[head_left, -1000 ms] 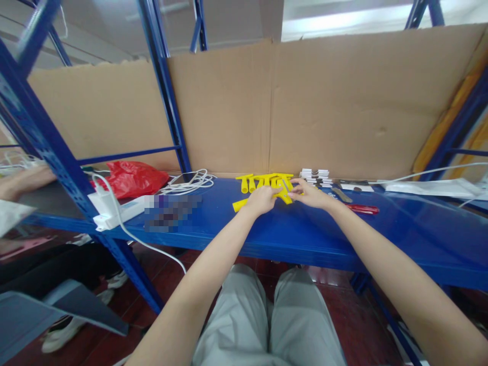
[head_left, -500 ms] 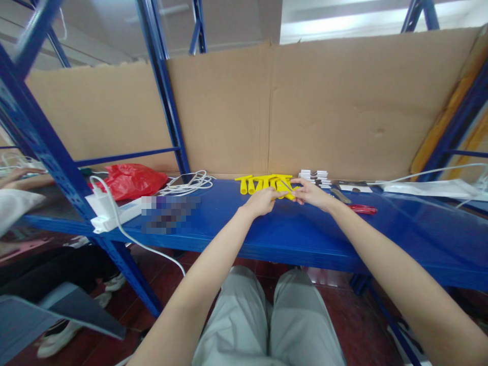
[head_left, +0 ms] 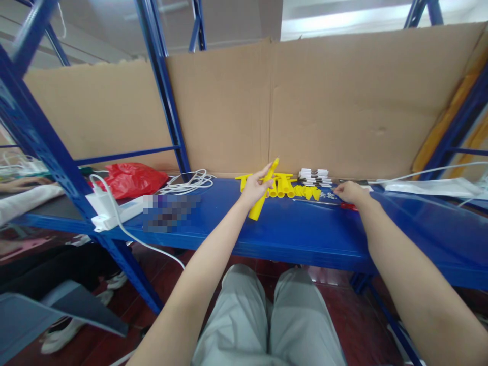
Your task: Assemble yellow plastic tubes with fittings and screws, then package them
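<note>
My left hand [head_left: 256, 189] is closed around a yellow T-shaped plastic tube [head_left: 258, 207], tilted above the blue shelf [head_left: 221, 218], its wide round end toward me. Behind it, several similar yellow tubes [head_left: 281, 192] stand in a row, partly hidden by the hand. My right hand [head_left: 353, 193] is at the right with fingers drawn together beside a small pile of metal screws [head_left: 328, 195]; whatever is in its fingertips is too small to see. In front lies what looks like a screwdriver [head_left: 347, 207], its red handle partly under the right hand.
Small yellow triangular pieces [head_left: 307, 192] lie beside the tubes, with stacked white and black parts [head_left: 315, 177] behind. A white power strip [head_left: 125, 211], coiled cable [head_left: 194, 182] and red plastic bag [head_left: 131, 180] are left. Cardboard [head_left: 324, 101] backs the shelf. Another person's arm [head_left: 30, 201] is far left.
My hands have parted: the left has raised a yellow tube and turned it toward me. My right has moved right to the screws, uncovering the yellow triangular pieces.
</note>
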Demonstrator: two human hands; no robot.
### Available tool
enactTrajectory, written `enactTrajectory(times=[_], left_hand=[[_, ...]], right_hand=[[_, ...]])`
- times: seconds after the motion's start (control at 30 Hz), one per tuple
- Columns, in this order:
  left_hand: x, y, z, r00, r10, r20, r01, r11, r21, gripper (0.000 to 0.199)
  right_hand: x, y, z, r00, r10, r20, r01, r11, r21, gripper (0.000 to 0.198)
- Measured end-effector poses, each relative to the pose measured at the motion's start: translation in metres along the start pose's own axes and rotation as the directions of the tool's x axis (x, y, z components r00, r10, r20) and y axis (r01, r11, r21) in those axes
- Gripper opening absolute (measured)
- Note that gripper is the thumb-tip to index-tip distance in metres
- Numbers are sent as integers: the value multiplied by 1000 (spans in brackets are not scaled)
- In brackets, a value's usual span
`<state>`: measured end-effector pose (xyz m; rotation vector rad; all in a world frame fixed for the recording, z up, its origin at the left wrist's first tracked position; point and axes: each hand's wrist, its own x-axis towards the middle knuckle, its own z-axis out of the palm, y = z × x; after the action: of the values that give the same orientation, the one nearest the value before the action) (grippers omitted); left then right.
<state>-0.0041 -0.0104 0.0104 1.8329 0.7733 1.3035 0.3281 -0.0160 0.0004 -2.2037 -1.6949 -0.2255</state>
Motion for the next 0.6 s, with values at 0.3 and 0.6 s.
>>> enactTrajectory(times=[0.3,0.6], left_hand=[[-3,4,10,941,-310,134,336,824,-456,75],[-11,14,17,894,-380,236,445,698,-561,74]], right_hand=[[-6,-14,-3,988,89,126,-84,995,-48,17],[-7,-16,-7,987,85,139,-79,996,-51,14]])
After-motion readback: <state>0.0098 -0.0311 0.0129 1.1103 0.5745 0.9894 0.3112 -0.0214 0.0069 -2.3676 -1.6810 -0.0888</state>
